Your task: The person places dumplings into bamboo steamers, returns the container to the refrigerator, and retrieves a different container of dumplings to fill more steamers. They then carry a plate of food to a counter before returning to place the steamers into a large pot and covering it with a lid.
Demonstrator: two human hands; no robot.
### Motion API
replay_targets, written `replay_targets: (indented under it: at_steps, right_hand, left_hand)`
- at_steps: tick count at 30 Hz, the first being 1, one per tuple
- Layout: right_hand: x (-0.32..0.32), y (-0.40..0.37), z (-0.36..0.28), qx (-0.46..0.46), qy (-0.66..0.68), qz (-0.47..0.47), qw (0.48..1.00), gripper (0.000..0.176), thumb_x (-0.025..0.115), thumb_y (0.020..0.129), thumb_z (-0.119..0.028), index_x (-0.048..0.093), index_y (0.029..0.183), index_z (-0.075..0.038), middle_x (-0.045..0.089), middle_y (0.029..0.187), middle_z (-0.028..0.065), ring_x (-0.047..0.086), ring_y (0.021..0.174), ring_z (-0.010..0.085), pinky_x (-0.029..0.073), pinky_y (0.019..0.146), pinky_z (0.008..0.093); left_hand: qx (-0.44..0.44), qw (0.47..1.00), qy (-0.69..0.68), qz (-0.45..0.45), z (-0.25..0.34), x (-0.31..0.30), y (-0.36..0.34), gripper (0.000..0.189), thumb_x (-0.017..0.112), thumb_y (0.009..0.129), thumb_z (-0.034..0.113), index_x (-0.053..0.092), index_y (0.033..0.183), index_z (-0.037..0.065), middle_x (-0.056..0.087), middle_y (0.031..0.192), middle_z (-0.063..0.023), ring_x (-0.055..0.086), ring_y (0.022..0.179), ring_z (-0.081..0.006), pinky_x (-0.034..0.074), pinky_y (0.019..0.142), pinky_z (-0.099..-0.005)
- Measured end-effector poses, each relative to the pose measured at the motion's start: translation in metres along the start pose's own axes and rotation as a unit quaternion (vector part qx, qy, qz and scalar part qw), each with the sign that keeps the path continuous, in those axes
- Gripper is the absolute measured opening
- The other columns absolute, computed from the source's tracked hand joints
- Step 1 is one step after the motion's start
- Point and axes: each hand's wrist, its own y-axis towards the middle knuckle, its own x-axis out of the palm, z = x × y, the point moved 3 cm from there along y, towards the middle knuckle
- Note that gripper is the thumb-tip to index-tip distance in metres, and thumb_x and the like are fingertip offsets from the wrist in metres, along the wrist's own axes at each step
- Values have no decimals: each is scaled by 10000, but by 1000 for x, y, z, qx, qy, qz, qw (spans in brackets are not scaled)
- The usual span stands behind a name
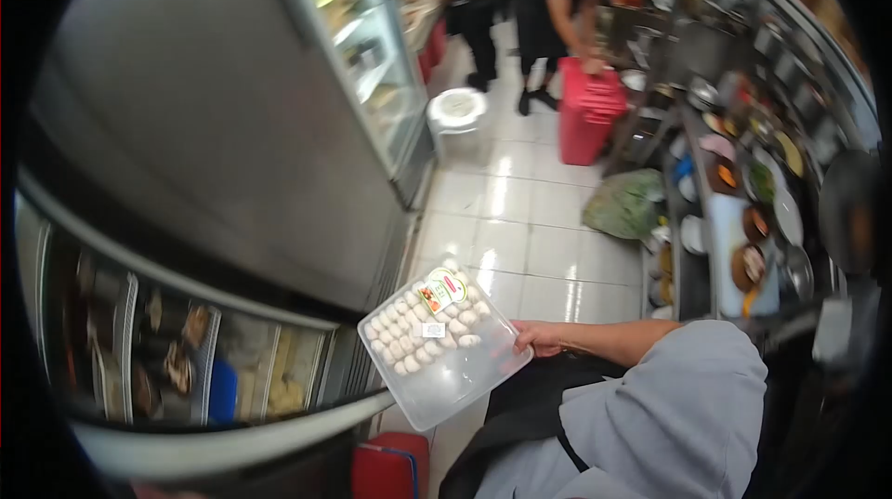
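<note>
My right hand (537, 338) is closed on the right edge of a clear, flat plastic container (455, 383). Several small, round white pieces (404, 336) lie in rows inside it, and a green and red label (442, 290) and a small white sticker are on top. The container is tilted beside the steel refrigerator's edge, above the floor. My left hand is not visible.
A steel door (214, 127) and food shelves (177, 360) are at left. A lidded white bucket (457, 109), red bin (590, 118) and green bag (624, 204) stand on the floor. Two people are beyond. A food-covered counter (729, 248) is at right.
</note>
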Motion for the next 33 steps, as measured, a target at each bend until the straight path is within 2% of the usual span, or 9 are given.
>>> replay_targets:
  at_steps: [2,6,9,14,18,19,22,24,33]
  right_hand:
    - [36,-26,22,-57,-12,34,998,816,542,698,83,285,1455,-82,520,1330,238,565,1179,378,488,999,486]
    - [82,-21,29,-180,12,87,980,808,523,710,79,261,1460,-74,485,1361,270,523,1240,392,480,1013,489]
    - [93,-16,72,-272,41,103,956,793,528,724,67,261,1458,-68,471,1374,290,522,1234,443,458,1030,523]
    - [100,-60,80,-386,93,115,911,764,548,766,24,260,1468,-73,457,1390,317,528,1196,523,403,1062,573]
    - [91,-119,65,-437,108,95,888,763,537,759,23,279,1472,-62,464,1389,311,547,1174,522,417,1046,572]
    - [91,-126,60,-443,101,98,886,768,535,754,23,279,1473,-60,467,1387,309,548,1174,519,420,1045,568]
    - [82,-158,46,-446,84,102,885,785,531,737,23,281,1477,-60,478,1382,300,555,1179,493,431,1040,555]
    - [74,-183,30,-440,66,114,888,801,528,724,22,282,1481,-65,489,1378,286,565,1188,452,440,1037,542]
    - [-6,-283,-20,-285,-320,713,554,641,609,811,-192,418,1378,35,507,1338,287,513,1252,373,432,1015,401]
  left_hand:
    - [-30,980,-150,-129,-48,159,-78,531,349,913,-51,472,1421,44,551,1360,-186,523,1265,-343,398,1078,-410]
    - [-320,838,-341,-280,13,406,-75,592,340,1011,533,566,1263,48,586,1254,-258,510,1174,-470,412,1003,-492]
    - [-319,802,-351,-363,11,538,-158,614,333,1017,525,560,1295,27,572,1276,-272,525,1197,-436,416,1014,-478]
    - [-319,880,-243,-254,46,628,-140,524,512,957,487,614,1184,26,683,1030,-252,669,914,-428,546,769,-494]
    - [-303,908,-269,-107,189,499,-134,648,612,875,565,557,1201,8,618,1058,-271,631,967,-411,527,787,-519]
    - [-237,795,-532,-166,279,388,-130,684,582,882,587,495,1265,27,566,1149,-250,586,1041,-404,509,819,-545]
    - [-165,-148,-828,-515,454,50,-123,815,494,904,653,310,1459,86,408,1422,-187,451,1262,-384,455,913,-623]
    - [-160,-408,-720,-538,477,-68,-106,908,528,867,634,240,1525,78,393,1489,-169,423,1317,-399,408,961,-656]
    - [-186,-442,-684,-550,610,-181,-100,891,583,701,342,303,1491,37,457,1438,-170,467,1277,-422,369,988,-674]
